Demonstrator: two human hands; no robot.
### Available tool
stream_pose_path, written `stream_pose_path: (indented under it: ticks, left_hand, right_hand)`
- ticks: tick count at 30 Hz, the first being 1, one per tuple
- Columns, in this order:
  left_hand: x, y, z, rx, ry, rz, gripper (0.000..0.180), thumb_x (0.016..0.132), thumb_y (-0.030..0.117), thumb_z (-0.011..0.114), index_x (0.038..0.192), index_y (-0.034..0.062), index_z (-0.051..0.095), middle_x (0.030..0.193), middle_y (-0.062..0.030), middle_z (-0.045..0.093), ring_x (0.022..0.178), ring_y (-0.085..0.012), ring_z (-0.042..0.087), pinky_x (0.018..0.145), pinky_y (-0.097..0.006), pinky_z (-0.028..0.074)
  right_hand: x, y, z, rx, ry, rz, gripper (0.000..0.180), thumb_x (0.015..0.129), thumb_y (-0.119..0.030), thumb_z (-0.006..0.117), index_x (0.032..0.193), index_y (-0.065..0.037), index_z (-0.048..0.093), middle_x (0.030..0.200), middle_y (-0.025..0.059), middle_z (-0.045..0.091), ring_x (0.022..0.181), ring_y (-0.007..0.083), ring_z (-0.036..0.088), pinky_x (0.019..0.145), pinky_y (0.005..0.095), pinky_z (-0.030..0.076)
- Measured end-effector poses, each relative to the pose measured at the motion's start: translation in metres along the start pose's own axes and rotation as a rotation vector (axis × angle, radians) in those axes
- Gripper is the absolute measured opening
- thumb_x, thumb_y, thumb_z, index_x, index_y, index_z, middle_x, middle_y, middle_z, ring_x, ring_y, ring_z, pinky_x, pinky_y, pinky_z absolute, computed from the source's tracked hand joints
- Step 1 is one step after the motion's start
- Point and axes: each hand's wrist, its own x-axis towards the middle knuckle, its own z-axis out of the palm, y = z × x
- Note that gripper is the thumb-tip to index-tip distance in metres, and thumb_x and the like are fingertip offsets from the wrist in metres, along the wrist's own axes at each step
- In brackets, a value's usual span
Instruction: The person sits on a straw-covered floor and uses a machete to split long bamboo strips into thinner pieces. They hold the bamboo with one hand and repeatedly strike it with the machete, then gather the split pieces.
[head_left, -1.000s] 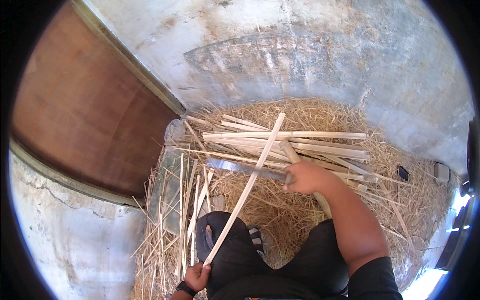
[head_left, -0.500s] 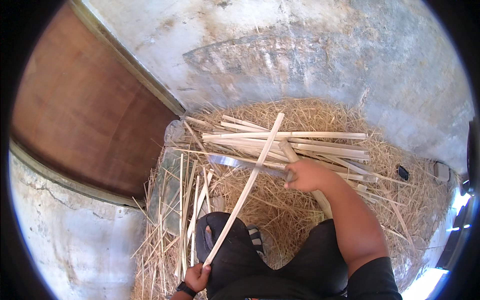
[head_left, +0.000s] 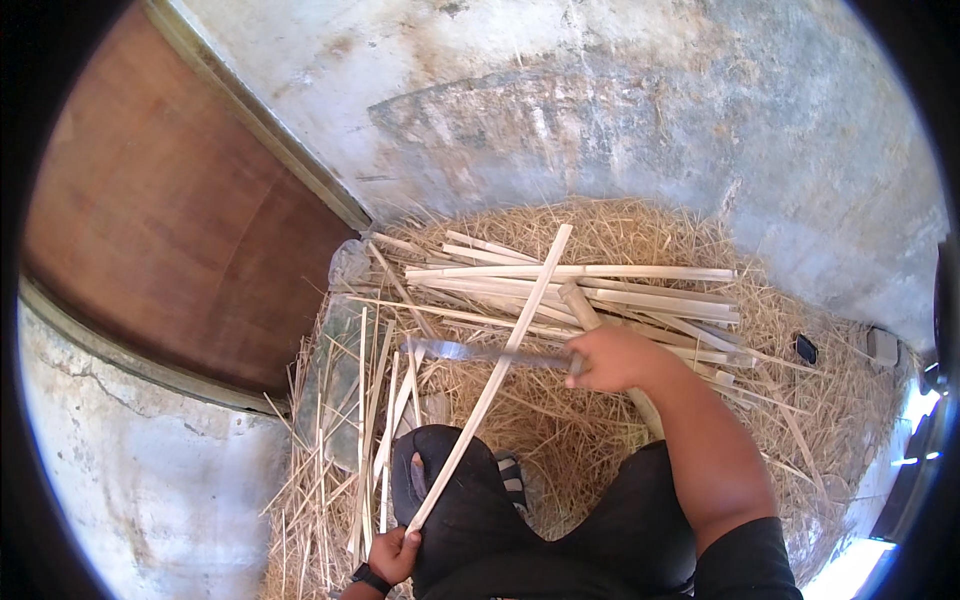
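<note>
L hand [head_left: 395, 556]: closed, thumb on top, gripping near end of long, flat, pale wooden strip [head_left: 478, 425]. Strip runs fwd from L hand over L knee, clad in black cloth trousers [head_left: 436, 450]; far end lies beyond and left of R hand [head_left: 610, 358].

R hand: closed, gripping long, narrow, grey metal blade [head_left: 455, 350] at its right end. Blade points left from R hand, crossing strip approx. mid-length; contact can't be confirmed. Thick, round, tan wooden pole [head_left: 580, 306] passes under R hand; touching or not, unclear.

Recs. (judgement): L grip firm, fingers well back from edge; blade angle shallow, pressure light & even; strokes directed clear of knee.

Labels/writing: none legible. Black band [head_left: 373, 577] on L wrist & small black oval item [head_left: 806, 347] right of R hand: no readable marks.
</note>
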Motion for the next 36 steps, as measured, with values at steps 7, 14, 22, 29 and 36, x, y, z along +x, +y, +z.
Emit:
stream_pose_path:
  ticks: [7, 14, 22, 29, 36]
  left_hand:
    - [-0.002, -0.007, 0.002, -0.029, 0.015, -0.009, 0.047, 0.098, 0.039, 0.054, 0.075, -0.0018, 0.060, 0.058, -0.0047, 0.054, 0.058, -0.0106, 0.049, 0.053, -0.033, 0.042]
    - [0.001, -0.001, 0.001, -0.019, 0.004, 0.008, 0.047, 0.098, 0.039, 0.055, 0.075, -0.0020, 0.060, 0.057, -0.0049, 0.053, 0.056, -0.0113, 0.049, 0.052, -0.034, 0.042]
    - [-0.002, 0.014, 0.000, 0.020, 0.045, -0.026, 0.050, 0.097, 0.042, 0.056, 0.073, -0.0018, 0.058, 0.055, -0.0050, 0.052, 0.055, -0.0121, 0.049, 0.051, -0.034, 0.042]
    - [0.000, -0.008, 0.006, 0.034, 0.050, 0.021, 0.051, 0.097, 0.043, 0.055, 0.071, -0.0014, 0.057, 0.055, -0.0040, 0.051, 0.055, -0.0107, 0.048, 0.051, -0.034, 0.041]
    - [-0.001, -0.004, 0.001, -0.017, 0.019, -0.001, 0.050, 0.098, 0.041, 0.054, 0.074, -0.0020, 0.059, 0.056, -0.0026, 0.050, 0.057, -0.0095, 0.047, 0.051, -0.032, 0.040]
  right_hand:
    - [0.003, 0.044, -0.014, 0.126, 0.213, 0.268, 0.039, 0.080, -0.031, 0.076, 0.105, -0.003, 0.065, 0.096, 0.0142, 0.070, 0.090, 0.0302, 0.067, 0.079, 0.0412, 0.052]
    - [0.005, 0.014, 0.003, -0.011, 0.173, 0.045, 0.033, 0.079, -0.027, 0.076, 0.103, -0.006, 0.068, 0.096, 0.0136, 0.071, 0.089, 0.0295, 0.068, 0.076, 0.0422, 0.053]
    - [0.008, 0.040, -0.010, -0.009, 0.235, 0.169, 0.025, 0.079, -0.024, 0.072, 0.098, -0.008, 0.068, 0.088, 0.0131, 0.070, 0.087, 0.0325, 0.067, 0.076, 0.0419, 0.052]
    - [0.007, 0.026, -0.001, 0.001, 0.294, 0.203, 0.031, 0.077, -0.028, 0.073, 0.101, -0.009, 0.069, 0.091, 0.0176, 0.070, 0.091, 0.0346, 0.067, 0.080, 0.0440, 0.053]
    - [0.000, -0.003, -0.001, -0.157, -0.021, -0.045, 0.039, 0.077, -0.032, 0.075, 0.107, -0.007, 0.068, 0.093, 0.0177, 0.069, 0.089, 0.0345, 0.067, 0.078, 0.0450, 0.052]
